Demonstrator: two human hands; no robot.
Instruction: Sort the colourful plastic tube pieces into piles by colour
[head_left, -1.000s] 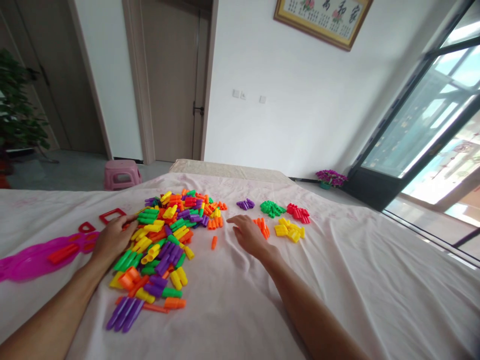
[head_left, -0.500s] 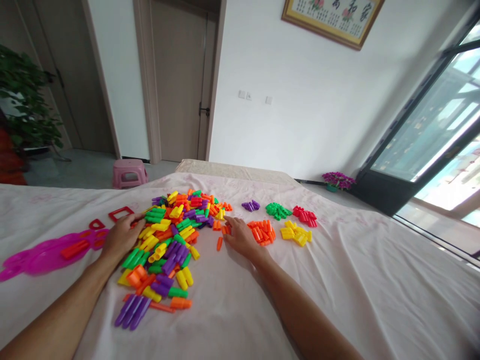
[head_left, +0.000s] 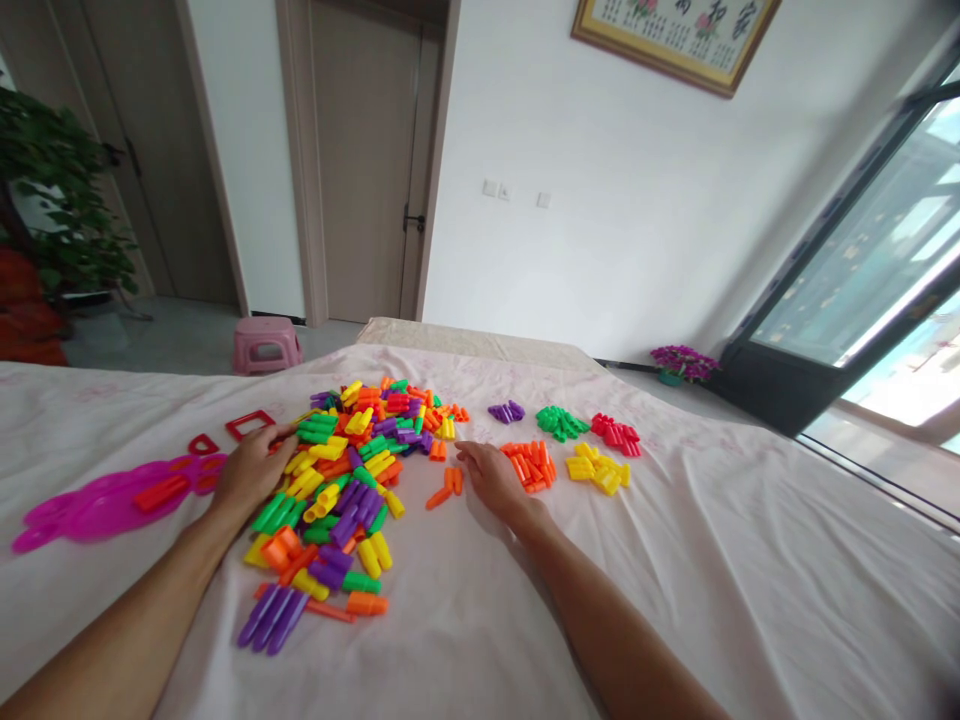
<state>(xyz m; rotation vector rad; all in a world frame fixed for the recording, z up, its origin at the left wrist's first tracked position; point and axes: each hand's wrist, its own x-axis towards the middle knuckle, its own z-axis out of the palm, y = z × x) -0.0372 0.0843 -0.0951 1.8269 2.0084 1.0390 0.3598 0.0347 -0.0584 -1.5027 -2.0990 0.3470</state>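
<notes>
"two orange pieces [head_left: 457, 482] have come away from the fingertips of the right hand [head_left: 491, 475] and now lie beside a slanted orange piece [head_left: 439, 498] on the cloth [head_left: 480, 620]."

"is anything in that hand?"

"nothing i can see; its fingers are loosely parted, just behind those pieces. the left hand [head_left: 255, 470] is at the edge of the mixed heap [head_left: 360, 505], and whether it grips anything i can't tell. the hands are well apart, with the heap between them."

"which step would you call it?"

"drawing orange out of the mix, by the look of it. right beside the right hand is the orange pile [head_left: 531, 466], then the yellow cluster [head_left: 598, 468], with the purple cluster [head_left: 507, 411], green cluster [head_left: 561, 423] and red cluster [head_left: 616, 434] farther back."

"and the next move?"

"it calls for a light sideways sweep, i'd judge, fingers curled round the loose pieces, bringing them to the orange pile without scattering it."
</notes>
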